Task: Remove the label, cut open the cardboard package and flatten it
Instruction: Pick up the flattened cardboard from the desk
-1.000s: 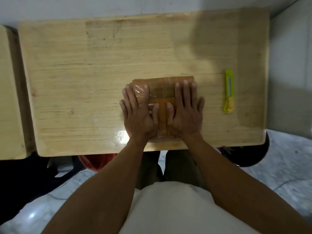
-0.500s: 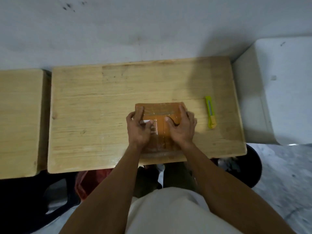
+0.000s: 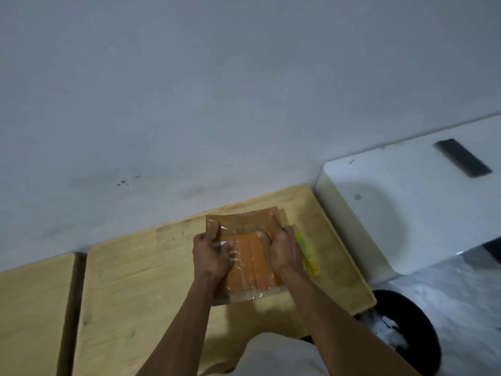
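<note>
A flattened brown cardboard package (image 3: 248, 256) with clear tape across it is held just above the wooden table (image 3: 135, 280), its far edge lifted. My left hand (image 3: 210, 255) grips its left side, fingers curled over the edge. My right hand (image 3: 282, 246) grips its right side, with the thumb on top of the cardboard. A yellow-green utility knife (image 3: 309, 257) lies on the table just right of my right hand, partly hidden by it. No label is visible.
A second wooden table (image 3: 32, 308) stands at the left across a narrow gap. A white box-like unit (image 3: 406, 213) sits right of the table. A black bin (image 3: 406, 329) with white scraps is on the floor at the lower right. A grey wall rises behind.
My hands went from pressing flat on the package to gripping its sides and lifting it. The camera has tilted up, so much more wall shows.
</note>
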`<state>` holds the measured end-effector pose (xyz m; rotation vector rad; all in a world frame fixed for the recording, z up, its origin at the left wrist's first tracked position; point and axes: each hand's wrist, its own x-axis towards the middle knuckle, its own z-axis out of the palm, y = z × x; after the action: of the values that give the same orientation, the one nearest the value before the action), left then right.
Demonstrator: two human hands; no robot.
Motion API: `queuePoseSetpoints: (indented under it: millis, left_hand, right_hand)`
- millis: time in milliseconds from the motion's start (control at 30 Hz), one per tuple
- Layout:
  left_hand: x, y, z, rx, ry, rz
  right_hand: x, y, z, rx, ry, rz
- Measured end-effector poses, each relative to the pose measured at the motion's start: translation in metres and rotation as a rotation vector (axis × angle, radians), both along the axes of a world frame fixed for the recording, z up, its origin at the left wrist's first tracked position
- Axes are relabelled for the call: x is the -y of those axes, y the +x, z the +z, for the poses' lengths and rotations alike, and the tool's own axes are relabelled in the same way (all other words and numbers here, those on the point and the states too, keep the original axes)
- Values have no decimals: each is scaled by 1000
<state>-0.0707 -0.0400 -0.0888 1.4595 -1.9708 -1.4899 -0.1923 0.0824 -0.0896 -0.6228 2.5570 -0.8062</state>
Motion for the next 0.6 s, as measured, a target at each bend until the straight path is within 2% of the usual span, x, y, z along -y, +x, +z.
queuePoseSetpoints:
  millis: [100,267,400,533,600]
  left_hand:
    - [-8,-15,13,-36,-44,-131]
    - [-44,-46,23,0,-136,-517]
    - [-113,-67,32,10,-43,-695]
    - [-175,-94,-2,-60,-54,-841]
    - [-210,-95,18,-54,-10,-910]
  right_hand:
    - [-18,0,11,-62,-34,-103]
    - [-88,2,13,-39,-111,-360]
    - [-173,13,18,-44,-63,-571]
    - [-250,40,24,18,4,-666]
    - [-281,54,21,25,16,-758]
